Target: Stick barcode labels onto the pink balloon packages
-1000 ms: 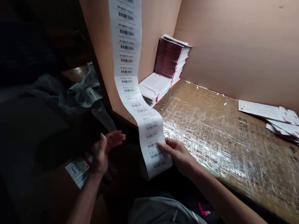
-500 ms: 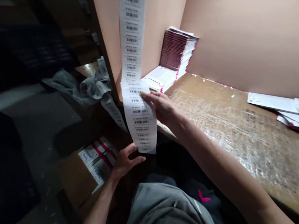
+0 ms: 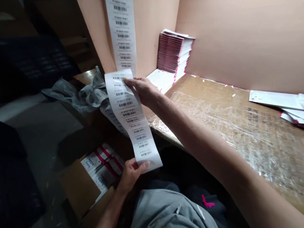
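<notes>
Right hand [image 3: 147,91]: pinching long white barcode-printed paper strip [image 3: 130,113], upper bend
Left hand [image 3: 130,175]: gripping strip's bottom
Care: gentle tension

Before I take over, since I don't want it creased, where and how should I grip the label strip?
Likely its lower right corner, thumb and finger pinching from the right: the label strip is a thin band, and the left hand grips it further left.

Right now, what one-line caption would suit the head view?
Left hand and right hand hold a long strip of barcode labels beside a plastic-wrapped worktop.
</notes>
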The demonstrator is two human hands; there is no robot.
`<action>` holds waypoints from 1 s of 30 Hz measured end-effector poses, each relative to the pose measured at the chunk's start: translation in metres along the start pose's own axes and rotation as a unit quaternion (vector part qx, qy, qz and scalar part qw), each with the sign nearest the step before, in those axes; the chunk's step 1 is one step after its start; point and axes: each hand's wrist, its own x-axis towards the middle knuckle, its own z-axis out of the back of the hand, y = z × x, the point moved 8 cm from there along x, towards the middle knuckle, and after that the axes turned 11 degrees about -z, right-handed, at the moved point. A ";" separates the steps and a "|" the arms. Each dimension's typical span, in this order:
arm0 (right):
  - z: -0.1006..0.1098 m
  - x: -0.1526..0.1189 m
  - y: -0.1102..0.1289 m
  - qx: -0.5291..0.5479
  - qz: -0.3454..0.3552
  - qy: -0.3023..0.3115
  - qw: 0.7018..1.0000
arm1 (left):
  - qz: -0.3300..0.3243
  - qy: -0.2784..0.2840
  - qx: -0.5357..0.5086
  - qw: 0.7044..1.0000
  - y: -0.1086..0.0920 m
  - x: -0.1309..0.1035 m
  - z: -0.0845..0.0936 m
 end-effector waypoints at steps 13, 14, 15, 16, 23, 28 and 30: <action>-0.034 -0.185 -0.074 -0.359 0.219 0.164 0.892 | 0.111 -0.155 -0.050 0.980 -0.027 -0.084 0.024; -0.041 -0.198 -0.080 -0.372 0.233 0.187 0.879 | 0.100 -0.145 -0.033 0.984 -0.029 -0.079 0.020; -0.046 -0.206 -0.085 -0.394 0.241 0.192 0.866 | 0.087 -0.136 -0.008 0.987 -0.032 -0.075 0.017; -0.048 -0.211 -0.087 -0.416 0.251 0.188 0.854 | 0.077 -0.128 0.022 0.989 -0.035 -0.071 0.014; -0.054 -0.224 -0.084 -0.531 0.343 0.183 0.753 | 0.069 -0.045 0.089 0.993 -0.041 -0.056 -0.002; -0.039 -0.202 -0.105 -0.387 0.141 0.115 0.904 | 0.072 -0.042 0.098 0.992 -0.030 -0.053 0.004; -0.019 -0.187 -0.121 -0.239 -0.015 0.060 0.969 | 0.085 -0.049 0.072 0.993 -0.023 -0.053 0.009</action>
